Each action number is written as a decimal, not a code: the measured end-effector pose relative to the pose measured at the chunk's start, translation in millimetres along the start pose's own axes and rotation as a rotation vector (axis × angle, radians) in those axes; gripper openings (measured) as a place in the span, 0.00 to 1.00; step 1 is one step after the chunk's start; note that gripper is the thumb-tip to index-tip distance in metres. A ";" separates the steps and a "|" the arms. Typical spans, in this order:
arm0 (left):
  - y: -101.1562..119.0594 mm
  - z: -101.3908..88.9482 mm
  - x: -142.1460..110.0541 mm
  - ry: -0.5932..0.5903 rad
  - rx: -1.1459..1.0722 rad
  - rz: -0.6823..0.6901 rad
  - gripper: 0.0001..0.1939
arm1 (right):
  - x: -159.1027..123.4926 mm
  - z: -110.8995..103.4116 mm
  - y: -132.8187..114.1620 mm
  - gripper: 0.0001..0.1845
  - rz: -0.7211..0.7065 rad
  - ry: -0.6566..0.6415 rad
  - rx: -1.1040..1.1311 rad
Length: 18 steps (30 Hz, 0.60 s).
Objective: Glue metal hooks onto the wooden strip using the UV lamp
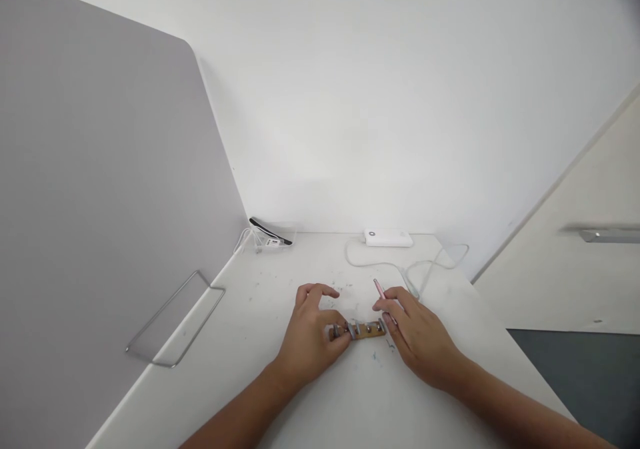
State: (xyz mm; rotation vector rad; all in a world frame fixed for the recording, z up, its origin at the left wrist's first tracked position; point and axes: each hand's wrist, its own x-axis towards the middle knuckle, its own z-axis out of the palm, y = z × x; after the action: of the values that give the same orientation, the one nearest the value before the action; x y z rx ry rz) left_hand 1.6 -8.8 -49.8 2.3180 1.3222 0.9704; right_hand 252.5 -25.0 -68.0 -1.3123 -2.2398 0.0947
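Observation:
A short brown strip (pixel 370 330) lies on the white table, with several small grey pieces and dark round bits along its top. My left hand (pixel 313 332) is at the strip's left end, thumb and index finger pinched on it while the other fingers are raised and curled. The thumb and fingers hide part of that end. In my right hand (pixel 417 332) is a slim pink pen-like tool (pixel 379 289), its metal-looking tip pointing up and away. The right fingers close around it just beyond the strip's right end. Small dark crumbs (pixel 375 356) are scattered around the strip.
A white power bank (pixel 389 238) stands against the back wall, its white cable (pixel 373 264) looping to the right. A black object (pixel 270 231) and white cords fill the back left corner. A bent metal wire frame (pixel 197 332) juts over the left edge beside a grey panel (pixel 125 169).

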 end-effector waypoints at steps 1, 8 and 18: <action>-0.6 0.2 0.2 -0.004 -0.002 -0.001 0.08 | 0.0 0.1 0.0 0.14 0.004 -0.006 0.005; -1.3 0.8 1.2 -0.008 -0.021 -0.027 0.08 | 0.9 -1.3 -1.6 0.14 0.023 -0.056 0.030; -3.2 3.7 1.9 -0.018 -0.016 -0.018 0.08 | 0.8 0.1 -0.4 0.14 0.017 -0.072 0.039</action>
State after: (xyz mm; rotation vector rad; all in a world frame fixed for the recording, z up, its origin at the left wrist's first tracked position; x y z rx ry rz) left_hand 2.8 -5.3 -53.5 2.2939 1.3207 0.9495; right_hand 251.9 -24.5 -67.7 -1.3263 -2.2752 0.1936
